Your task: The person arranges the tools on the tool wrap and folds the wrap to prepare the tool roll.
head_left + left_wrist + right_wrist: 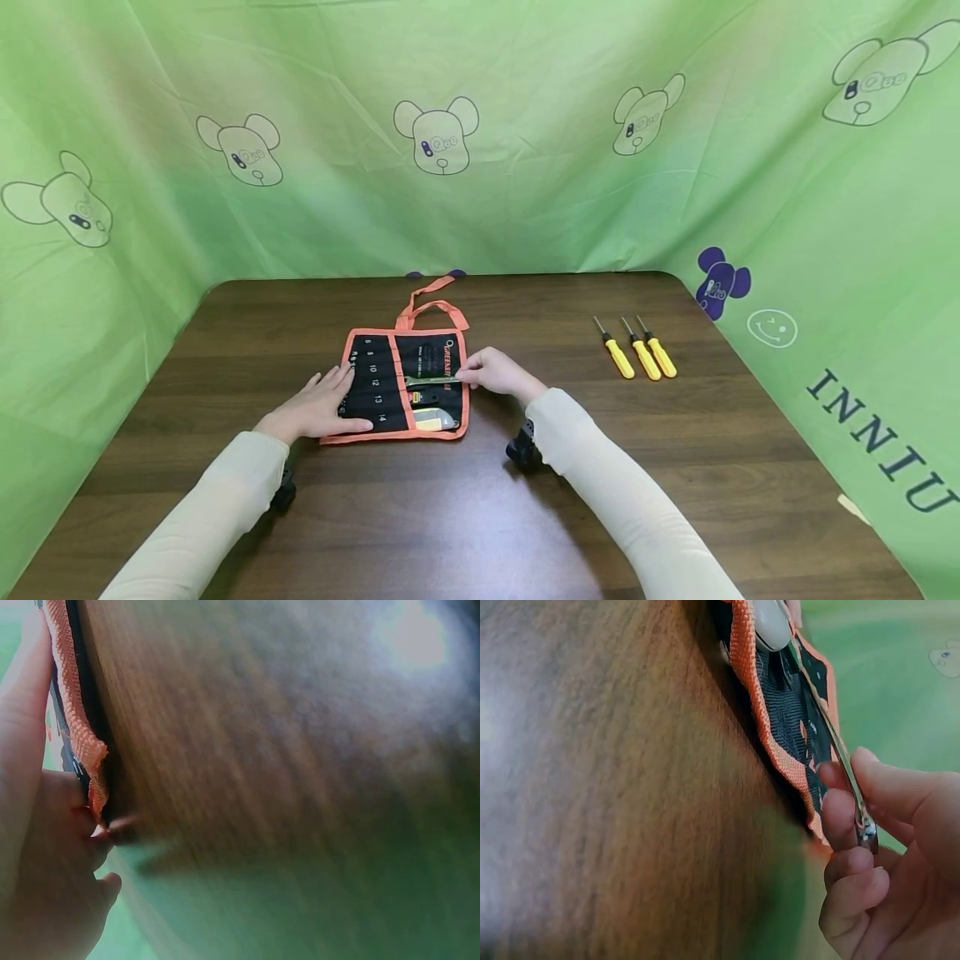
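A black tool pouch (388,356) with orange edging lies unfolded on the table, its left part printed with sizes. My left hand (327,406) rests on its left side, fingers spread and thumb along the lower edge. At the right side, my right hand (491,371) pinches one end of a slim silvery wrench (841,757), seen nearly edge-on, between thumb and fingers. The wrench stretches over the pouch's right part; whether its far end sits in a pocket, I cannot tell. Below it, a utility knife (435,419) with a grey and yellow body shows in the pouch.
Three yellow-handled screwdrivers (647,360) lie side by side on the right of the brown wooden table (420,525). Orange ties (431,306) trail from the pouch toward the back edge. A green printed cloth (525,217) hangs behind and along both sides.
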Demonstrator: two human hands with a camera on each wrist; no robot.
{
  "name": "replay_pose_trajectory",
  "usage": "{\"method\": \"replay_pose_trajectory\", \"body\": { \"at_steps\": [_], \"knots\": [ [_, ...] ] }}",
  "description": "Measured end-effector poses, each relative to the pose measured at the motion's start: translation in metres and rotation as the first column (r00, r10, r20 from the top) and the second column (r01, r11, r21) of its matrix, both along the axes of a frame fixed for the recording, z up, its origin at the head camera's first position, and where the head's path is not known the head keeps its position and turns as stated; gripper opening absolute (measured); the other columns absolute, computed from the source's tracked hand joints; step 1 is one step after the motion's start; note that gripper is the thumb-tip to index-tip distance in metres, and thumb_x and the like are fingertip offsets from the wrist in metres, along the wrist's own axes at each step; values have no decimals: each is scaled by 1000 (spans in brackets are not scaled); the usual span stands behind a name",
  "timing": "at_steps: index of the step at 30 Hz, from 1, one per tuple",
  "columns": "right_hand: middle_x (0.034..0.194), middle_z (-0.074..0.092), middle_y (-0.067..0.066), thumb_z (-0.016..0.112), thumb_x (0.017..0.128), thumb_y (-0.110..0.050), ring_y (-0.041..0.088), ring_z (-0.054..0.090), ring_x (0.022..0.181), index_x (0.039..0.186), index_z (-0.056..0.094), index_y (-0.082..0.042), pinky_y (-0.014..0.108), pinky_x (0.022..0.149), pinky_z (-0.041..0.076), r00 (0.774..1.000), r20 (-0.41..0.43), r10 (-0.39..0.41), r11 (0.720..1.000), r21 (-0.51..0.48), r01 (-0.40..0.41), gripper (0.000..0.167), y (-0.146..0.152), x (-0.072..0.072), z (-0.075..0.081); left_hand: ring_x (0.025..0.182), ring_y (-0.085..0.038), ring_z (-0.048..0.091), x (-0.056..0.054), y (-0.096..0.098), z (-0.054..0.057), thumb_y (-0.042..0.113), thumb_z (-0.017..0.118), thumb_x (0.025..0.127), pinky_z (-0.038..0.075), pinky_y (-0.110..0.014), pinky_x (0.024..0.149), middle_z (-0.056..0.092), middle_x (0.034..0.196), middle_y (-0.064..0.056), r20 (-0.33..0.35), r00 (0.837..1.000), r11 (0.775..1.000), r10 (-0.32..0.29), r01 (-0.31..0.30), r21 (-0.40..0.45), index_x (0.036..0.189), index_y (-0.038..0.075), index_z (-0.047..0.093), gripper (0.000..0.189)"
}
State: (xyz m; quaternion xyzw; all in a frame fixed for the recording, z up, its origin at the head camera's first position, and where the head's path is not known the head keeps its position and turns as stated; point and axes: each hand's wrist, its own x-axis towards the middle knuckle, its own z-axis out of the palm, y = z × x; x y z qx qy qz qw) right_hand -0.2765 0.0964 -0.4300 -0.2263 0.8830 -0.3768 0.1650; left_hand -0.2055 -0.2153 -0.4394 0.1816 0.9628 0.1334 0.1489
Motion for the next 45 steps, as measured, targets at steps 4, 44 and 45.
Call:
{"method": "replay_pose_trajectory", "body": {
  "at_steps": [4,44,45],
  "knots": [
    [83,67,3,64,87,-15,11,53,72,91,73,-3,26,68,44,999,-25,-33,999,27,34,16,-3,0,2,136,-37,8,0,1,1,69,51,78,7,-53,106,8,150,-23,1,1000,1000,3,-3,-1,143,-7,15,107],
    [101,66,8,66,84,-6,19,59,95,106,68,-4,32,83,47,982,-163,100,982,173,-71,22,-35,5,-2,136,-38,8,2,1,1,69,51,78,7,-53,106,9,149,-24,6,1000,1000,7,-7,8,143,-8,16,107],
    [98,65,8,66,84,-5,19,59,92,104,68,-4,31,82,48,984,-158,83,984,170,-56,20,-35,5,-2,136,-38,8,2,1,1,69,51,78,7,-53,106,9,149,-24,6,1000,1000,6,-6,7,143,-8,16,107]
  ]
}}
